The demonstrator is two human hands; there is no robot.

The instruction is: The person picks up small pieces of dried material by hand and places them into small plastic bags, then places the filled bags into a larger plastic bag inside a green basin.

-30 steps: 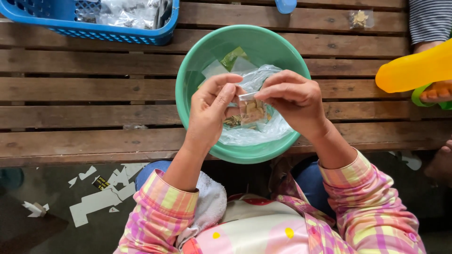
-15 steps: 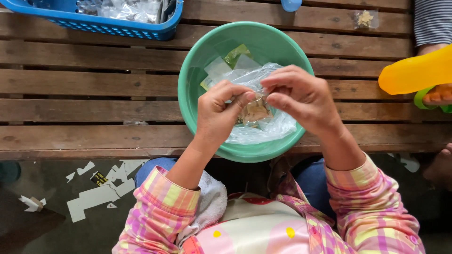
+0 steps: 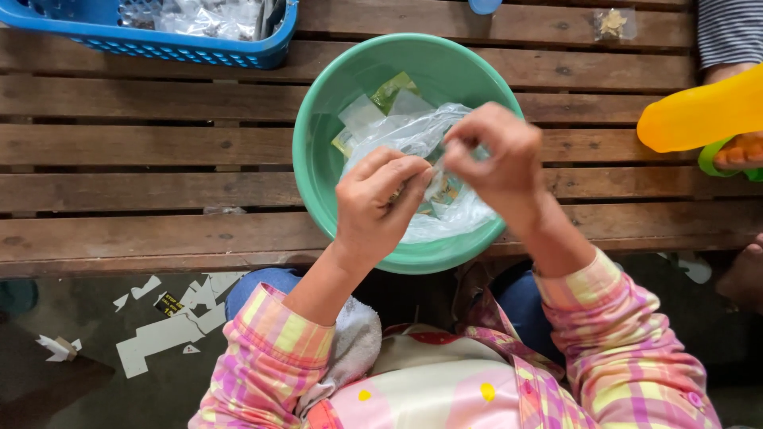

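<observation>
Both hands have shifted a little since the earlier frames: the pinch that sat low over the middle of the bowl now sits slightly higher, with the right hand lifted above the left. Widest of all is the slatted wooden surface (image 3: pixel 143 151), which runs across the whole view and carries everything else. On it, near its front edge, stands the round green bowl (image 3: pixel 318 171), holding a loose heap of clear plastic wrap and some small flat packets, one of them green. At the top left, well apart from the bowl, lies the blue basket (image 3: pixel 199 48) with more clear bags inside. At the right edge a yellow object (image 3: pixel 699 115) pokes in, next to another person's striped sleeve (image 3: pixel 731 32). The left hand (image 3: pixel 373 206) hovers over the near side of the bowl, its fingers (image 3: pixel 401 171) curled in and closed with the thumb on a small clear bag (image 3: pixel 435 184). The right hand (image 3: pixel 497 155) is just beside it and a little higher, its fingers (image 3: pixel 465 151) closed in a pinch on the same bag's upper edge, so the bag hangs between the two hands above the heap of plastic. What is inside it is too hidden to tell. Another small bag (image 3: pixel 613 24) with something brownish lies alone on the surface at the top right. Below the surface, white paper scraps (image 3: pixel 171 326) are scattered on the floor.
</observation>
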